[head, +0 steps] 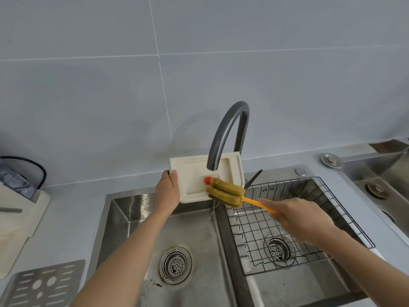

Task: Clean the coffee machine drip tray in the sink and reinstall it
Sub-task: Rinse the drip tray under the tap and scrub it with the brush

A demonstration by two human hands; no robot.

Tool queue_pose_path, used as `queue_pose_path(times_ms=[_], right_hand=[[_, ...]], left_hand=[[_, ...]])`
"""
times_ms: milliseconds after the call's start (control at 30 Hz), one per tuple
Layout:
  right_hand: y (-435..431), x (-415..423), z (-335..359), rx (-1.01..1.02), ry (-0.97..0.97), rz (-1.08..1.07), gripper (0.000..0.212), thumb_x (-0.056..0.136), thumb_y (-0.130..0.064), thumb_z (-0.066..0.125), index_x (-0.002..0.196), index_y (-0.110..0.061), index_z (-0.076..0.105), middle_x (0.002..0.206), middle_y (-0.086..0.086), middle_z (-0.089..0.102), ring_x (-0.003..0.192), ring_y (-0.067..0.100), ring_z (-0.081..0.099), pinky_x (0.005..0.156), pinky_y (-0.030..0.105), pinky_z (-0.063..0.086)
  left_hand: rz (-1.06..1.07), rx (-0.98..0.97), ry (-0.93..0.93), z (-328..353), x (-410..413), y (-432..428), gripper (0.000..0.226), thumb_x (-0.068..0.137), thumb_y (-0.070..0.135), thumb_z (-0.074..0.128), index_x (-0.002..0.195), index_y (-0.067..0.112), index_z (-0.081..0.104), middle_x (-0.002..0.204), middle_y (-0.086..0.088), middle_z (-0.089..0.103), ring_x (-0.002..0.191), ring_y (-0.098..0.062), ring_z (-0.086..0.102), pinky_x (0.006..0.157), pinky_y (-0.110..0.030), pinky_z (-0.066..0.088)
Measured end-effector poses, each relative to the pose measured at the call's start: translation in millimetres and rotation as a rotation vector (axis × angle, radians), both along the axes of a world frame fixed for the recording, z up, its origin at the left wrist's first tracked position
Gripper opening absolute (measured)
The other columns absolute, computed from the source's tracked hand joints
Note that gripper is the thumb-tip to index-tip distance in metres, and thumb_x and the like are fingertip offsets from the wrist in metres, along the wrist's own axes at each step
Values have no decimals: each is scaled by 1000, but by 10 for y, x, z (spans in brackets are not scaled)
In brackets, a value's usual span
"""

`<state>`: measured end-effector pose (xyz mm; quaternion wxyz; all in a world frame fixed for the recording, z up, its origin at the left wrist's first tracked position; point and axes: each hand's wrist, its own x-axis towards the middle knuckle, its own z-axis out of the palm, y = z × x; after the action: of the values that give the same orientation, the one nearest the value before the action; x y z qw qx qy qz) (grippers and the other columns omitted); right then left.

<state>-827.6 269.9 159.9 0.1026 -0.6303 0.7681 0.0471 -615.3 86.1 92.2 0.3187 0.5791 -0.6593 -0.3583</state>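
Large pale grey wall tiles (pixel 88 96) with thin white grout lines rise behind a light grey countertop (pixel 73 209). Soft, even light falls across both. At the far right, a 2nd steel basin (pixel 385 173) sits in the counter.

i'm in a home kitchen: a steel double sink (pixel 124 209) with a curved tap (pixel 230 129), grey wall tiles (pixel 88 85), a wire rack (pixel 287 218).
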Motion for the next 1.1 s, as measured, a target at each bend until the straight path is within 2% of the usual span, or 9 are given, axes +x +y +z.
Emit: queue_pose_path(times_ms=[167,300,500,600,700,833,933,1000,1100], right_hand=[[-57,-17,17,35,79,-16,40,98,-32,32,135,-45,29,107,-2,65,95,21,62,77,33,52],[-128,59,8,8,79,22,41,98,-29,33,135,-44,30,103,1,65,91,23,63,74,33,52],[-237,154,99,-43,-87,-20,42,97,-31,35,135,-47,33,66,-9,45,72,18,49,71,32,45],[-300,232,145,-40,-95,23,42,97,-30,36,137,-44,34,72,-6,51,76,21,54,77,34,47],[-364,305,128,-31,-84,77,43,97,-30,35,137,-45,32,90,0,63,94,26,61,81,36,48],[-415,351,75,-12,33,115,41,97,-27,32,135,-42,29,105,4,64,97,30,61,79,40,50],[-412,335,39,-18,132,118,44,95,-19,33,135,-37,29,99,3,64,84,26,59,65,34,44],[-392,359,18,-8,167,122,46,94,-15,33,136,-33,28,93,4,62,77,25,55,61,32,39],[-375,424,-17,12,161,120,48,93,-11,33,137,-29,29,68,-2,41,73,24,48,63,32,37]], left_hand=[[15,-15,-54,7,241,-17,37,99,27,25,103,0,49,86,-12,51,78,-25,46,60,-31,31],[16,10,-69,-43,391,-5,39,99,27,24,105,-3,49,83,-13,51,76,-26,47,67,-32,32],[-13,19,-85,-72,498,24,31,99,26,23,89,6,45,65,-1,45,69,-23,45,52,-24,30],[-32,27,-86,-43,489,22,34,99,27,22,89,5,46,69,-5,48,72,-25,47,56,-30,33],[-61,26,-108,-14,460,26,37,99,28,21,94,3,49,81,-12,52,78,-26,49,70,-32,35],[-67,-12,-127,-20,477,31,36,99,27,22,92,4,48,74,-9,51,73,-26,48,65,-32,34],[-37,-41,-123,-40,525,26,32,99,26,24,86,5,45,63,-2,44,67,-26,45,56,-33,30],[-23,-61,-115,-46,543,32,31,99,25,25,86,5,45,64,-3,44,67,-26,44,59,-33,30],[-16,-84,-100,-54,539,64,30,99,23,26,91,4,47,72,-9,48,70,-26,45,64,-32,31]])
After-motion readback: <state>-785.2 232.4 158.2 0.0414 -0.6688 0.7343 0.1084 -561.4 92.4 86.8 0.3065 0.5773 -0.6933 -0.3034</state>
